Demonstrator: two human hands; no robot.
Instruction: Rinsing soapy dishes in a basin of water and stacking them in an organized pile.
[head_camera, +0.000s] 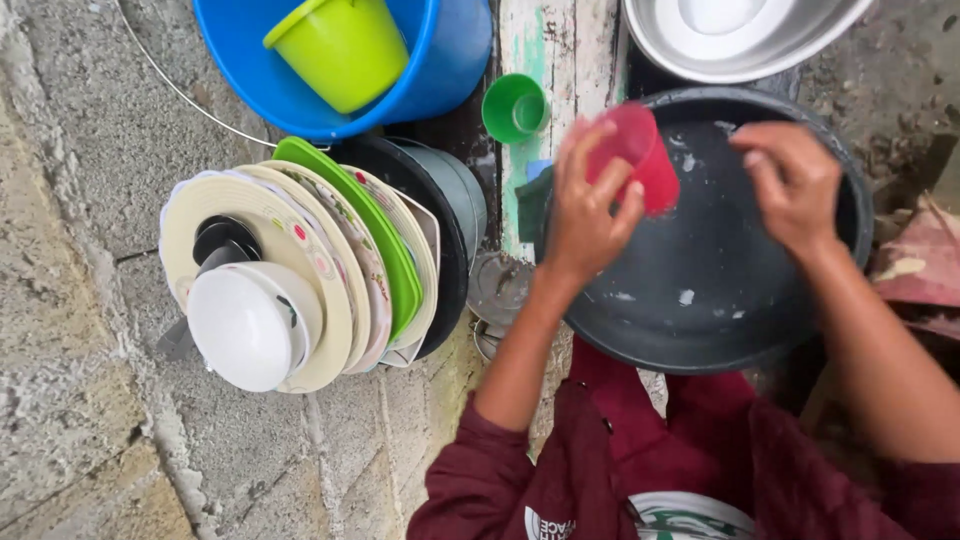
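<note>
A person's left hand (585, 205) gripped a red plastic cup (640, 155) over a wide dark basin (700, 300) of water, fingers wrapped around its side; the cup lay tilted, its long axis running from upper left to lower right in the head view, though which end was the mouth could not be told. The right hand (795, 185) hovered just beside the cup with fingers curled and loose, holding nothing visible. To the left, a stack of plates (320, 270) stood on edge, with a small green cup (515, 108) and a blue tub (400, 60) beyond.
</note>
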